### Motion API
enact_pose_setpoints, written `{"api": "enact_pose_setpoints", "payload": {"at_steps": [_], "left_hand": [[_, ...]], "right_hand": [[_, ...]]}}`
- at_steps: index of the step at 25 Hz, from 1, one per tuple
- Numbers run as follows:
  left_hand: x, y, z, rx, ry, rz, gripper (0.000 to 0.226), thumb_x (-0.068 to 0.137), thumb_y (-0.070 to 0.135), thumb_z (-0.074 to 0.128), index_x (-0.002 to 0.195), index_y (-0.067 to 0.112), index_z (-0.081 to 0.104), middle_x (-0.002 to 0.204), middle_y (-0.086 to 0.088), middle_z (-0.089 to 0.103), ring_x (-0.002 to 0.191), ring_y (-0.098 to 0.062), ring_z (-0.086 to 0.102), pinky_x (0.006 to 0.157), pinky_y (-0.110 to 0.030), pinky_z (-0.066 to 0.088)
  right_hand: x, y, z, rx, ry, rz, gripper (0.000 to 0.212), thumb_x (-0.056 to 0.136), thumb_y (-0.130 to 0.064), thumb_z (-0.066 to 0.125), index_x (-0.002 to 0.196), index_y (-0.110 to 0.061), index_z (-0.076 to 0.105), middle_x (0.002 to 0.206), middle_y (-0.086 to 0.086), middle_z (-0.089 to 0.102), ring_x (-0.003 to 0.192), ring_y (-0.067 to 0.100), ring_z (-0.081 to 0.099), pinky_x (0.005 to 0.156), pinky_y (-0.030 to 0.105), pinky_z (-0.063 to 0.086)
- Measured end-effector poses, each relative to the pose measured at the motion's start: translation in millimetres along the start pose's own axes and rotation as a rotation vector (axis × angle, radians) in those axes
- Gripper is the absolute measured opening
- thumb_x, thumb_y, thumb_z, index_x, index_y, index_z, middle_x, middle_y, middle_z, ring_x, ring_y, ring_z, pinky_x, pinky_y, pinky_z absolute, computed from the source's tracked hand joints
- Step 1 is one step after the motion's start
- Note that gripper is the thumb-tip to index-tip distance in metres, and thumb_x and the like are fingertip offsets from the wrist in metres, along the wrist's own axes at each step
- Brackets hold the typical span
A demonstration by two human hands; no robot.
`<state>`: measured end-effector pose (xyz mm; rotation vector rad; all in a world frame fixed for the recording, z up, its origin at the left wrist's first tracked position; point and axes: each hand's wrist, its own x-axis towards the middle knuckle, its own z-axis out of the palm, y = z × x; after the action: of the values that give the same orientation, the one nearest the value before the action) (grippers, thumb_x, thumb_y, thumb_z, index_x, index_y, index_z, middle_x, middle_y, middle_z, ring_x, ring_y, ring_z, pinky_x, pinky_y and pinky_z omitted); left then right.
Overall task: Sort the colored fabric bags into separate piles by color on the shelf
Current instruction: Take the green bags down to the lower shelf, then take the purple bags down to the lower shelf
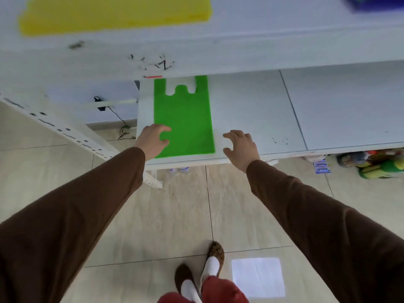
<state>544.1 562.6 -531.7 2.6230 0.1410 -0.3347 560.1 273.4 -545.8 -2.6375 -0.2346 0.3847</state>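
Left hand [153, 141] rests on the near-left corner of the green bag [185, 123], fingers lightly bent on the fabric, thumb on it too; no clear pinch, reads as relaxed/open contact. Right hand [240, 147] sits just right of the bag's near-right corner, fingers spread and loosely curled, holding nothing; whether it touches the lower shelf [262, 110] or hovers just above can't be told. Both arms are in brown sleeves [87, 215].

Green bag lies flat on the lower shelf, left end, handles pointing toward the back, bottom edge near the shelf's front lip. Far handle tips are cut off by the upper shelf [218, 51], which overhangs the back of the lower one and blocks the view there.

On the upper shelf: yellow bag stack [113, 16] at left, blurred; a blue item [376, 3] at far right, mostly out of frame, too blurred to say more. Black scribble marks and a small red strip [153, 76] on the upper shelf's front edge.

Left of the lower shelf: perforated white upright [65, 132] running diagonally, black cable [118, 121] trailing to the floor. Under the shelf's right end: heap of green/yellow plush items [380, 165] on the floor.

Tile floor [153, 215] below, white paper sheet [258, 277] lying near the person's feet, brown shoes [215, 252] with white socks.
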Motion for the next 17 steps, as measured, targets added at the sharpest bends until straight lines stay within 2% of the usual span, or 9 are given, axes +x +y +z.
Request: {"api": "enact_pose_setpoints", "payload": {"at_steps": [9, 12, 14, 17], "left_hand": [[-167.3, 168.3, -94.8, -0.051, 0.056, 0.22, 0.038, 0.094, 0.027, 0.06, 0.132, 0.029, 0.055, 0.147, 0.0, 0.047, 0.136, -0.02, 0.042, 0.107, -0.03, 0.029], [-192.5, 221.8, -120.4, -0.072, 0.094, 0.28, 0.038, 0.094, 0.027, 0.061, 0.131, 0.031, 0.055, 0.148, 0.002, 0.046, 0.136, -0.019, 0.041, 0.106, -0.028, 0.026], [-195.5, 258.5, -135.2, -0.087, 0.12, 0.321, 0.036, 0.094, 0.026, 0.06, 0.129, 0.03, 0.056, 0.145, 0.002, 0.049, 0.133, -0.018, 0.044, 0.106, -0.03, 0.032], [-184.5, 310.7, -149.6, -0.096, 0.156, 0.378, 0.035, 0.093, 0.021, 0.06, 0.128, 0.024, 0.06, 0.135, 0.0, 0.056, 0.126, -0.017, 0.049, 0.098, -0.029, 0.038]], "right_hand": [[-172.6, -21.4, -185.6, -0.046, 0.181, -0.139, 0.044, 0.091, -0.021, 0.056, 0.135, -0.021, 0.054, 0.14, 0.004, 0.052, 0.127, 0.029, 0.042, 0.105, 0.043, 0.039], [-208.9, -23.8, -238.8, -0.022, 0.251, -0.178, 0.042, 0.091, -0.021, 0.057, 0.133, -0.021, 0.056, 0.138, 0.004, 0.054, 0.125, 0.029, 0.044, 0.105, 0.041, 0.039], [-219.0, -19.4, -272.5, -0.017, 0.291, -0.184, 0.041, 0.092, -0.021, 0.057, 0.133, -0.021, 0.056, 0.137, 0.004, 0.055, 0.125, 0.029, 0.044, 0.105, 0.039, 0.039], [-218.8, -3.0, -317.5, -0.003, 0.341, -0.18, 0.041, 0.092, -0.021, 0.057, 0.133, -0.019, 0.056, 0.136, 0.005, 0.056, 0.125, 0.028, 0.046, 0.104, 0.036, 0.039]]}}
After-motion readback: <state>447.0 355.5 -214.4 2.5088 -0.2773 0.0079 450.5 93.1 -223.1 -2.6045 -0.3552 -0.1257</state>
